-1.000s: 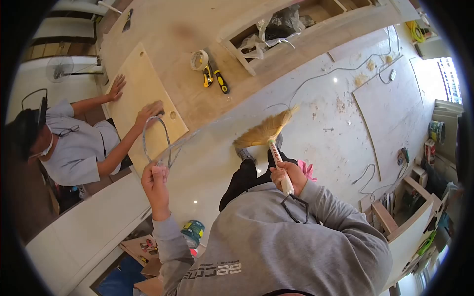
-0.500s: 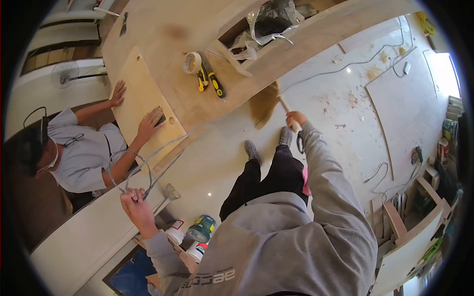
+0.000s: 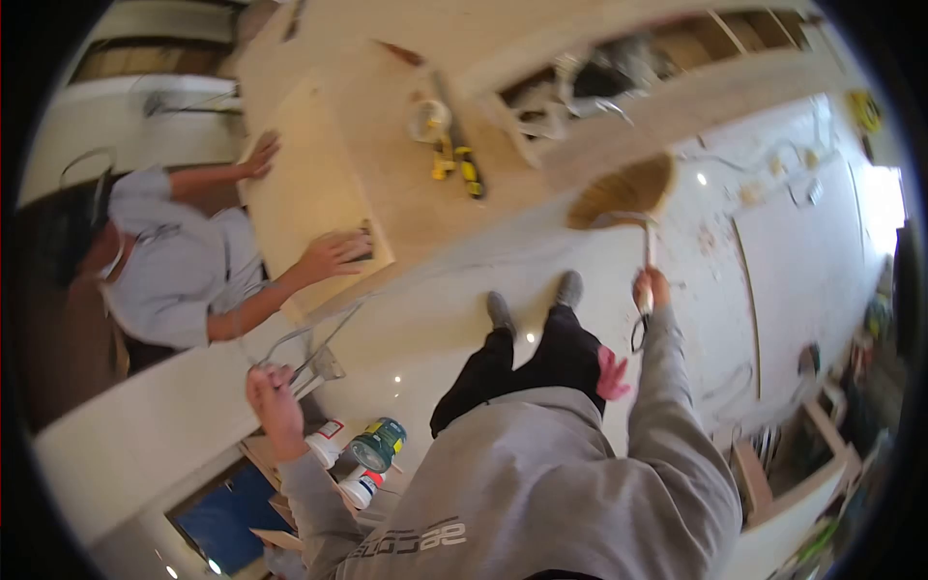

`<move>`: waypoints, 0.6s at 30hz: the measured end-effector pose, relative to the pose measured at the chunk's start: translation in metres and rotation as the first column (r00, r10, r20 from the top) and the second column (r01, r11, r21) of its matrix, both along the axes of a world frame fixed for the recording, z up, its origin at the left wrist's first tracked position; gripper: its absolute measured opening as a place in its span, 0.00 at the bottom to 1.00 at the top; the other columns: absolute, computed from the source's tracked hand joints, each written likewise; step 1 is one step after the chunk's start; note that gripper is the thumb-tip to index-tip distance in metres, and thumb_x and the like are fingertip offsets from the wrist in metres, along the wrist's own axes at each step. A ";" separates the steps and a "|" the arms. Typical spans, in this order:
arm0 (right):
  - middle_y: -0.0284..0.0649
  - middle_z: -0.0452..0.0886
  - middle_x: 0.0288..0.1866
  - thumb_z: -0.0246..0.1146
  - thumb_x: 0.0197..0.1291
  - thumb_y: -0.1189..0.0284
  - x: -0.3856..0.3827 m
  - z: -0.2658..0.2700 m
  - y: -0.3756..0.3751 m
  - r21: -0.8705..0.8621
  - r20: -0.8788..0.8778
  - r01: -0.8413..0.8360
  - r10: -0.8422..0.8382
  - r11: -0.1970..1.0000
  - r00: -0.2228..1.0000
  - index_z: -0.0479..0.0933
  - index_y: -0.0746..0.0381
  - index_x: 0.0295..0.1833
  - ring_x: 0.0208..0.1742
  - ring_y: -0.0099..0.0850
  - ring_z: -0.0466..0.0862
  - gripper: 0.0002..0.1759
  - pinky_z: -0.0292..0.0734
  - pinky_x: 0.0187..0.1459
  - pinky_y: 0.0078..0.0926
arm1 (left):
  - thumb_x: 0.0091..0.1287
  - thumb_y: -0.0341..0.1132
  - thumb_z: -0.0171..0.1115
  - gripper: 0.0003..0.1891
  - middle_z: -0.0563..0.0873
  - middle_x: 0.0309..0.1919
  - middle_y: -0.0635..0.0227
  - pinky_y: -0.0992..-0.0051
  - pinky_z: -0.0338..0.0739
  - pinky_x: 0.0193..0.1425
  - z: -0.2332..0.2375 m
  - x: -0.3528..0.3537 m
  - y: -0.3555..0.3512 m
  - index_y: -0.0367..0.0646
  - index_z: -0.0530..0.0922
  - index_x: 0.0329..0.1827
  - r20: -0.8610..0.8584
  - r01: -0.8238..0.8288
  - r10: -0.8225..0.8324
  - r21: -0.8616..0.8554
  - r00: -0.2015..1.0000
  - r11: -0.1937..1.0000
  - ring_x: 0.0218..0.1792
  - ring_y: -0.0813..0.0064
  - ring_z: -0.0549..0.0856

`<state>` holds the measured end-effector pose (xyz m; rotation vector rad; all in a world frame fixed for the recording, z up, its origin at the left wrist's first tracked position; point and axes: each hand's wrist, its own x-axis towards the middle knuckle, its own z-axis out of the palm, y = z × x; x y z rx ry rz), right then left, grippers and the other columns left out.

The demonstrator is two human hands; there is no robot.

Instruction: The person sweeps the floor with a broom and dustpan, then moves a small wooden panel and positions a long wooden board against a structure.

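My right hand [image 3: 653, 287] is closed around the short handle of a hand broom [image 3: 626, 191]. Its fan of tan bristles is raised beside the table edge, above the pale floor. At the lower left, my left hand [image 3: 275, 401] is closed on a grey cable [image 3: 327, 340], which loops up toward the table. The cable's far stretch is blurred.
Across the table [image 3: 406, 237], a co-worker presses a dark block [image 3: 363, 242] on a light wooden board [image 3: 314, 164]. Tape [image 3: 428, 121] and a yellow-black tool [image 3: 471, 174] lie on the table. Paint cans [image 3: 379, 445] stand below my left arm; a large panel [image 3: 807, 261] lies right.
My right hand has swung the broom to the right, and its bristles have turned upward and out from the table edge. My left hand still grips the cable. The whole view has shifted.
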<state>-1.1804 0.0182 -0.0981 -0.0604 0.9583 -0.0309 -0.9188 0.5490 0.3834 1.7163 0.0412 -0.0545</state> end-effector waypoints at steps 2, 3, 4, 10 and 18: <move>0.29 0.68 0.16 0.54 0.64 0.63 -0.022 -0.006 0.014 -0.329 -0.183 -0.191 0.135 0.925 0.974 0.67 0.52 0.28 0.12 0.25 0.68 0.12 0.67 0.14 0.22 | 0.69 0.44 0.57 0.12 0.77 0.34 0.70 0.72 0.72 0.40 -0.006 -0.008 -0.010 0.45 0.71 0.42 0.008 -0.107 0.107 0.118 0.994 0.987 0.30 0.79 0.74; 0.29 0.67 0.15 0.54 0.64 0.60 -0.034 -0.001 0.025 -0.579 -0.159 -0.273 0.222 0.768 0.962 0.68 0.51 0.28 0.14 0.25 0.71 0.13 0.69 0.15 0.24 | 0.69 0.43 0.58 0.13 0.79 0.35 0.67 0.72 0.75 0.40 -0.013 -0.008 -0.001 0.43 0.73 0.47 -0.014 -0.087 0.089 0.109 0.996 0.990 0.31 0.78 0.77; 0.29 0.67 0.16 0.54 0.63 0.62 -0.039 -0.004 0.023 -0.283 -0.106 -0.094 0.067 0.954 0.992 0.69 0.52 0.31 0.15 0.24 0.70 0.09 0.69 0.15 0.23 | 0.69 0.41 0.57 0.13 0.80 0.32 0.70 0.76 0.75 0.39 -0.018 -0.010 0.009 0.42 0.75 0.46 -0.046 -0.024 0.031 0.141 0.998 0.990 0.31 0.79 0.77; 0.29 0.61 0.18 0.50 0.63 0.71 0.031 0.123 0.011 0.266 0.140 -0.014 -0.024 0.964 0.990 0.68 0.69 0.48 0.16 0.19 0.62 0.13 0.60 0.16 0.16 | 0.69 0.37 0.58 0.11 0.81 0.30 0.71 0.80 0.72 0.40 -0.007 -0.006 -0.050 0.38 0.79 0.35 -0.220 0.327 -0.267 0.313 0.938 0.892 0.33 0.82 0.77; 0.30 0.63 0.21 0.48 0.67 0.73 0.103 -0.078 -0.039 0.180 0.299 0.040 -0.093 0.983 0.950 0.67 0.70 0.41 0.20 0.18 0.65 0.09 0.63 0.21 0.12 | 0.67 0.37 0.60 0.12 0.82 0.30 0.69 0.79 0.72 0.41 -0.001 -0.020 -0.095 0.35 0.80 0.36 -0.399 0.509 -0.345 0.445 0.849 0.737 0.34 0.80 0.78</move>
